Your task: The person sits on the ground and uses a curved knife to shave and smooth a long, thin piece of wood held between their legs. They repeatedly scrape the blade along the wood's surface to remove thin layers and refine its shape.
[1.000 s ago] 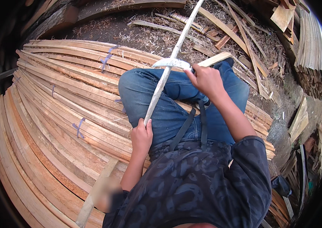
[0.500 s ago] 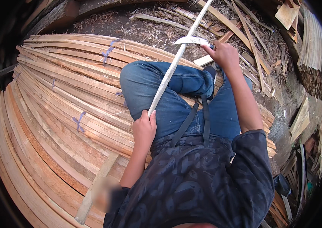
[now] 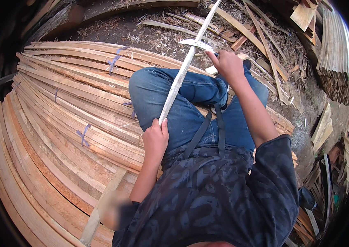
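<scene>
A long pale wooden stick (image 3: 178, 81) slants up and away across my right-bent left thigh, its far end past the top edge. My left hand (image 3: 155, 136) is wrapped round its near end, thumb along the wood. In my right hand (image 3: 228, 65) is the dark handle of a knife with a curved, pale blade (image 3: 196, 43). The blade lies across the stick, touching it beyond my knee. Most of the handle is hidden by my fingers.
I sit on bundled sawn wooden strips (image 3: 79, 111), tied with purple bands (image 3: 84, 135). A loose slat (image 3: 102, 208) lies across them near my left elbow. Shavings and offcuts (image 3: 261, 45) litter the ground ahead. A stack of thin boards (image 3: 339, 57) stands at the far right.
My right hand and the knife have shifted left and slightly nearer along the stick. The left hand keeps its hold, almost still.
</scene>
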Motion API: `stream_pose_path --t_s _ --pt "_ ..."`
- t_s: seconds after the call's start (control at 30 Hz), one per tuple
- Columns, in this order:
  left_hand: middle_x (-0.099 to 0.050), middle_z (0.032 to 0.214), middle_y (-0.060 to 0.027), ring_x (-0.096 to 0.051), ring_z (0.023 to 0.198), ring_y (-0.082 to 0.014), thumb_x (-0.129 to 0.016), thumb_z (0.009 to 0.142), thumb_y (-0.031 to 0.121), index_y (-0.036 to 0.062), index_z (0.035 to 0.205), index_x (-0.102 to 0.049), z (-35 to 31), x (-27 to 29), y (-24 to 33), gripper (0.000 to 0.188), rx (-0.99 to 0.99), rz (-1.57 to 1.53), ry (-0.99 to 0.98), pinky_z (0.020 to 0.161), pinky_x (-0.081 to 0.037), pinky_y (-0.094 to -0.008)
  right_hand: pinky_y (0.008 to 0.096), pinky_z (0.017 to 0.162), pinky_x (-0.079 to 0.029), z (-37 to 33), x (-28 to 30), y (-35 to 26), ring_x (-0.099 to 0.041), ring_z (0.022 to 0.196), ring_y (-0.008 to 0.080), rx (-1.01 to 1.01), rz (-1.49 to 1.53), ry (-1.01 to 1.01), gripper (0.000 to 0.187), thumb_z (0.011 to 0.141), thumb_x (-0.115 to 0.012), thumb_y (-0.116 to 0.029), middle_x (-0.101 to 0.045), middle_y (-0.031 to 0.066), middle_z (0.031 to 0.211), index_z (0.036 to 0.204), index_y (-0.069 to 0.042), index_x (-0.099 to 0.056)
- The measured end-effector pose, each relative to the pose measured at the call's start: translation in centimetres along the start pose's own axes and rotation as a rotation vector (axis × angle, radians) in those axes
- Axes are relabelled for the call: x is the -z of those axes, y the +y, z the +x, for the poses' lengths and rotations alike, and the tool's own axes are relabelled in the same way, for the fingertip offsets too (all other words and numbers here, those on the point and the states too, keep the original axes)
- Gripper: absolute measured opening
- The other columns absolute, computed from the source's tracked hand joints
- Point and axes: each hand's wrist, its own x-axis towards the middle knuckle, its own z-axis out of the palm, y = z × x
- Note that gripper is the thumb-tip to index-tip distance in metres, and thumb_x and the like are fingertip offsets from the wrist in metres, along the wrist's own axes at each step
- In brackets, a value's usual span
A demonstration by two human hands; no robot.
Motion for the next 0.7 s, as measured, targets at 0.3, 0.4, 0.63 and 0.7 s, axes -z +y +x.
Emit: stream_pose_path --t_s 0.3,0.4,0.63,0.7 --pt "-0.060 0.060 -0.0245 -0.062 0.059 -0.0439 -0.050 0.099 0.032 0.0009 0.077 -0.054 -1.8 0.4 -0.8 0.038 -0.005 -0.015 -0.005 0.054 -0.047 -0.0523 0.0422 0.051 -0.054 1.4 0.8 2.9 -0.067 0.057 0.0319 0.143 -0.049 -0.038 0.053 0.084 -0.064 -0.056 -0.064 0.0173 0.061 0.072 -0.004 -0.063" --pt "-0.059 0.059 -0.0246 -0.062 0.059 -0.0439 -0.050 0.099 0.032 0.0014 0.076 -0.053 -0.1 0.2 0.2 0.038 -0.022 0.029 0.000 0.054 -0.047 -0.0524 0.0435 0.057 -0.055 0.6 0.6 1.8 -0.068 0.062 0.0347 0.091 -0.108 -0.076 0.046 0.085 -0.066 -0.046 -0.065 0.0181 0.063 0.073 -0.002 -0.064" --pt "-0.059 0.059 -0.0247 -0.062 0.059 -0.0450 -0.050 0.099 0.032 0.0012 0.075 -0.053 -1.2 0.5 -0.6 0.039 0.022 -0.020 -0.005 0.054 -0.048 -0.0528 0.0444 0.060 -0.056 -3.5 0.7 -2.2 -0.068 0.060 0.0347 0.282 -0.028 -0.163 0.020 0.082 -0.065 -0.022 -0.066 0.0196 0.064 0.077 -0.003 -0.065" --pt "-0.060 0.059 -0.0246 -0.062 0.059 -0.0452 -0.050 0.099 0.032 0.0009 0.076 -0.053 -1.1 0.6 0.0 0.039 0.020 -0.003 -0.032 0.054 -0.048 -0.0528 0.0432 0.060 -0.056 1.0 0.4 2.9 -0.069 0.065 0.0321 0.015 -0.102 -0.046 0.020 0.081 -0.064 -0.022 -0.068 0.0175 0.071 0.075 -0.003 -0.068"
